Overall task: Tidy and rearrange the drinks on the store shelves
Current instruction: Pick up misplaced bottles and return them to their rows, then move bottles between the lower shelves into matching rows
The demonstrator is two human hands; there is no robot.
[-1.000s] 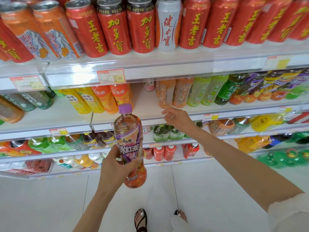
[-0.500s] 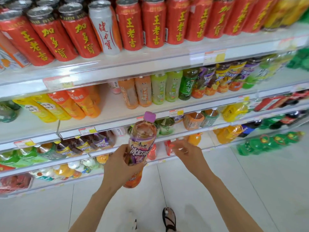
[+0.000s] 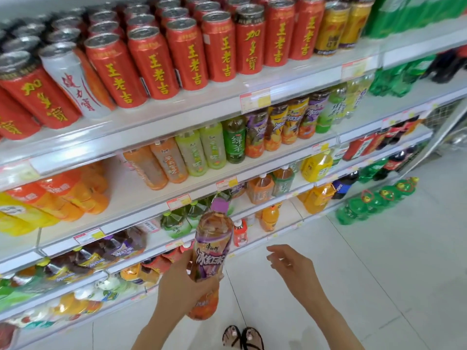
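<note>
Sandals [image 3: 242, 338] on the floor [image 3: 353, 274], straight below the hands. Left hand [image 3: 182, 286] wrapped round the lower half of the bottle [image 3: 212, 251]. Purple cap up, bottle tipped slightly right, held in the air in front of the shelves and not resting on any of them. Right hand [image 3: 293, 269] just right of the bottle, not touching it, holding nothing, fingers loosely spread. Hands apart.

Left of the left hand, on a lower shelf: dark bottles [image 3: 121, 246] with purple labels. They look like the held one, but it's too blurred to confirm. Just beyond the bottle's cap: green bottles [image 3: 177, 221]. Above those, a half-bare shelf [image 3: 131, 193]. Up and right of the right hand, on the level under the cans: purple-label bottles [image 3: 255, 132] mixed in a row with green and yellow ones. Farthest, top: red cans [image 3: 151, 61].

Step, my read: the bottle is a stray in transit to its matching group and isn't placed yet. Next move calls for choosing the slot, either the up-right purple row or the low-left group; can't tell which. Either way it needs a gap at the shelf front, with the bottle set upright, label out. The free right hand could nudge neighbours aside to make room.
</note>
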